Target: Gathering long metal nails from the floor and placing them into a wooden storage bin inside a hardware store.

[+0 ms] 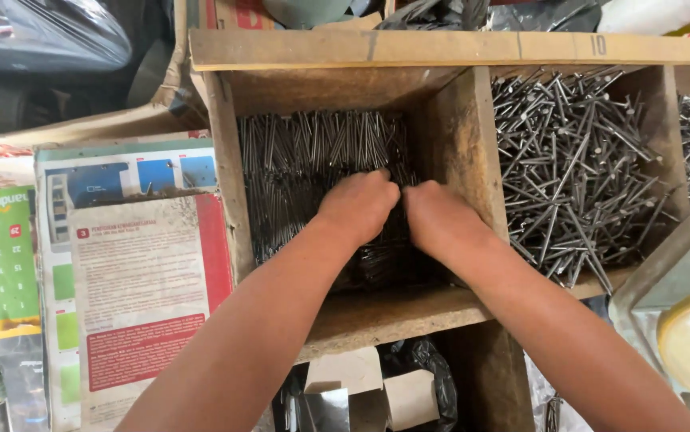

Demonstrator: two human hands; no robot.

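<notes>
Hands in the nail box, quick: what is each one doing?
Left hand: curled down into the nails; grip hidden.
Right hand: curled on the same nails; grip hidden.

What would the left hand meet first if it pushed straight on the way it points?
Probably more of the dark nails it is already buried in, then the compartment's back wall; depth is unclear. The left hand points away from the person.

Wooden bin shelf (pixel 457 50), cluttered surroundings.

red-white printed carton (pixel 133 280) left, green label (pixel 5 248)
</notes>
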